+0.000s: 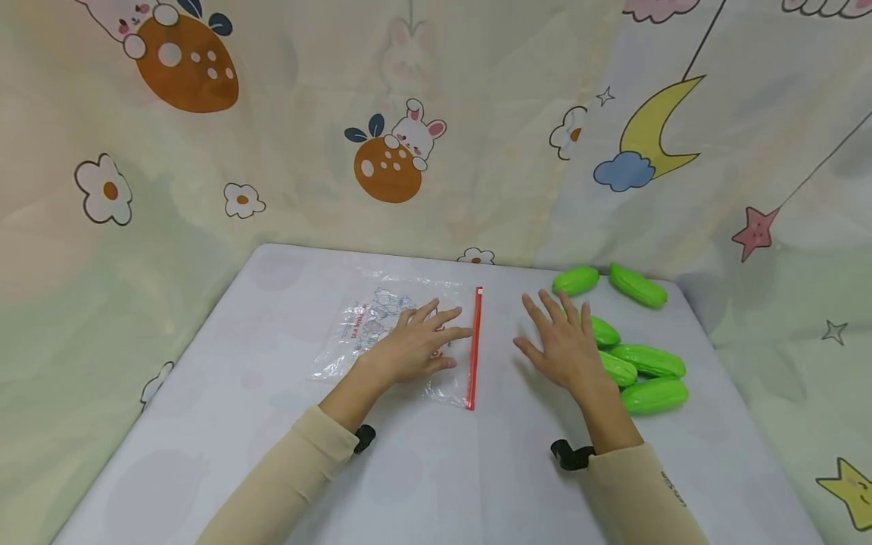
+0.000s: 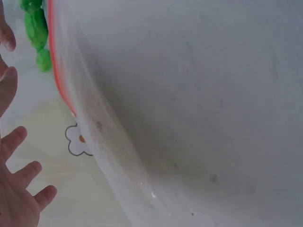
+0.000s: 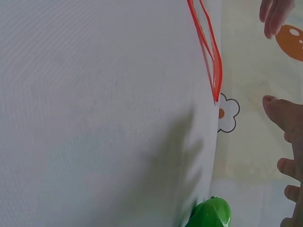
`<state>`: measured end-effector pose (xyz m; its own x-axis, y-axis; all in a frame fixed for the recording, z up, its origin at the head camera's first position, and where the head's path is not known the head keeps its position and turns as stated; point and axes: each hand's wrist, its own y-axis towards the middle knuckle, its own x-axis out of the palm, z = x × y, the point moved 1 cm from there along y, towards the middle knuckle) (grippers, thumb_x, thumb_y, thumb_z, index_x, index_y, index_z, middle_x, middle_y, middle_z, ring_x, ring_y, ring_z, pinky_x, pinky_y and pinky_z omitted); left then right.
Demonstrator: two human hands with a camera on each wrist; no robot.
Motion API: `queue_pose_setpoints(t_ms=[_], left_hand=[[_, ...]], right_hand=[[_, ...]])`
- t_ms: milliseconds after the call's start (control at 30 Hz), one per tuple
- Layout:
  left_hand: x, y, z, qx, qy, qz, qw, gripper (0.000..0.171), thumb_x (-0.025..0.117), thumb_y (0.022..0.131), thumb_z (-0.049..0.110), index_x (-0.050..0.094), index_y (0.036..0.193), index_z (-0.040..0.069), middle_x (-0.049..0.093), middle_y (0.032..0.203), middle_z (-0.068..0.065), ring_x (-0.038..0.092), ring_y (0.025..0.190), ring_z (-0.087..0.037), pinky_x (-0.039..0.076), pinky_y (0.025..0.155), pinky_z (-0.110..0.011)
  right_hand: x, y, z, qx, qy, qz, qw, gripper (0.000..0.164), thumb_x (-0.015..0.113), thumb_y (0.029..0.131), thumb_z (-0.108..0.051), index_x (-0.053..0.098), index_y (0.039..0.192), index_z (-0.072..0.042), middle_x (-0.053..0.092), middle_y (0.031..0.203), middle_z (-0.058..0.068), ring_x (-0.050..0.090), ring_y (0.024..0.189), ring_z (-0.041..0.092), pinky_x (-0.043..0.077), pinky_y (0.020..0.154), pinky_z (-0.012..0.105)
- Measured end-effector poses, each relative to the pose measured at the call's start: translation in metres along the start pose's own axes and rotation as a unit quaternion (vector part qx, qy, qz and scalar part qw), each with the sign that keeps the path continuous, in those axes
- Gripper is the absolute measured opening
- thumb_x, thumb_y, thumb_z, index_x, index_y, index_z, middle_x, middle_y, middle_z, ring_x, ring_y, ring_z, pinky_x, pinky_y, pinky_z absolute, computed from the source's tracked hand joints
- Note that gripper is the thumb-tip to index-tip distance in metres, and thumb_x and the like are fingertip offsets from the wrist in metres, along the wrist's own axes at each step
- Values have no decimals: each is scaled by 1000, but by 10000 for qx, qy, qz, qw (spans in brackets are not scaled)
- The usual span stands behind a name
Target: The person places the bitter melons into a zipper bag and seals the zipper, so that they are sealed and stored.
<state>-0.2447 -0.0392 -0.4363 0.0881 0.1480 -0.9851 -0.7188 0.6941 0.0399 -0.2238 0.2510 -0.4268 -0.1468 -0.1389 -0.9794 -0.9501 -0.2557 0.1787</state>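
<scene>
A clear plastic zip bag (image 1: 388, 322) with printed drawings and a red zip edge (image 1: 474, 348) lies on the white table. My left hand (image 1: 415, 348) is over the bag, fingers spread and holding nothing. Farther right, my right hand (image 1: 562, 344) is spread too, between the red edge and a group of bright green cucumber-like pieces (image 1: 654, 396), overlapping some of them in the head view. The right wrist view has the bag's red edge (image 3: 217, 71) slightly parted, with one green piece (image 3: 210, 213) at the bottom.
Two more green pieces (image 1: 636, 286) lie near the table's back right edge. A patterned cloth (image 1: 477, 166) with cartoon rabbits, flowers and a moon hangs behind the table (image 1: 225, 454). Both wrists wear black camera mounts (image 1: 572, 456).
</scene>
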Motion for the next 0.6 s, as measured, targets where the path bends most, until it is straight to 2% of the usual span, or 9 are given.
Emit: queue_pose_setpoints(t_ms=[167, 300, 433, 600], left_hand=[[3, 4, 4, -59, -14, -281, 9996, 65, 61, 96, 61, 41, 156, 43, 25, 170, 1, 16, 157, -38, 24, 117, -72], [5, 8, 6, -53, -49, -340, 9994, 67, 61, 94, 65, 42, 154, 45, 26, 170, 1, 18, 157, -38, 23, 117, -72], [9, 13, 8, 72, -140, -437, 9989, 67, 64, 92, 64, 43, 153, 45, 26, 169, 2, 20, 156, -40, 24, 116, -73], [10, 24, 12, 224, -146, -581, 9980, 65, 68, 92, 61, 48, 151, 42, 31, 167, 0, 22, 155, -41, 26, 114, -73]], right_hand=[[1, -4, 4, 21, -35, -74, 10000, 76, 62, 99, -51, 32, 162, -19, 28, 166, 18, 12, 154, 49, 5, 119, 75], [3, -8, 6, 38, -55, -157, 9999, 76, 63, 99, -50, 33, 162, -19, 29, 166, 18, 15, 154, 50, 6, 119, 75], [5, -11, 4, -13, -52, -293, 9996, 75, 63, 99, -49, 34, 161, -19, 30, 166, 18, 17, 153, 50, 8, 119, 73], [4, -15, 5, -45, 22, -266, 9996, 73, 64, 99, -47, 37, 160, -19, 31, 166, 17, 16, 154, 48, 8, 121, 71]])
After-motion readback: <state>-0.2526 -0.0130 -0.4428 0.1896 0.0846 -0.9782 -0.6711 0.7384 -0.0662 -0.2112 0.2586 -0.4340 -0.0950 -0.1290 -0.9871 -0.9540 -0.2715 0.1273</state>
